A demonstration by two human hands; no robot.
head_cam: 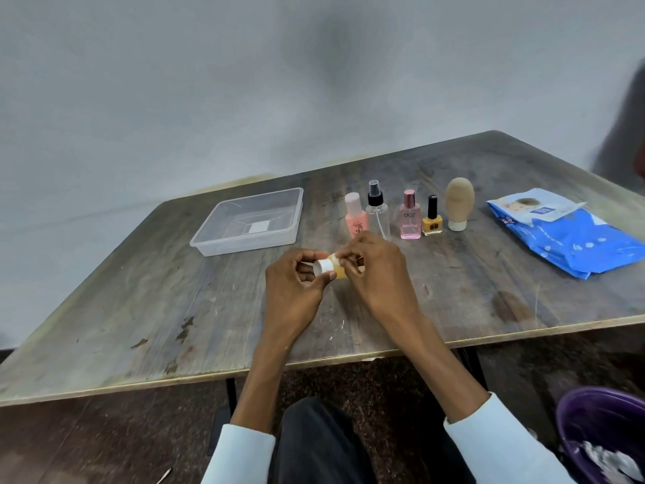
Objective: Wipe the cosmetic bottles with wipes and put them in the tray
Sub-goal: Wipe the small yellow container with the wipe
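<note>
Both hands hold a small tan bottle with a white cap [330, 266] sideways above the table's middle. My left hand [296, 284] pinches the white cap end. My right hand [375, 270] curls round the tan body; no wipe shows in it. Behind them stand several bottles in a row: a pink one with a white cap [355, 214], a clear spray bottle [377, 207], a pink perfume bottle [409, 216], a yellow nail polish [432, 218] and a beige tube on its cap [459, 204]. The clear plastic tray [209, 239] lies at the left with nothing in it.
A blue pack of wipes [572, 235] lies at the right of the worn wooden table [139, 309]. A purple bin [593, 427] with white crumpled wipes sits on the floor at the lower right. A wall stands right behind the table.
</note>
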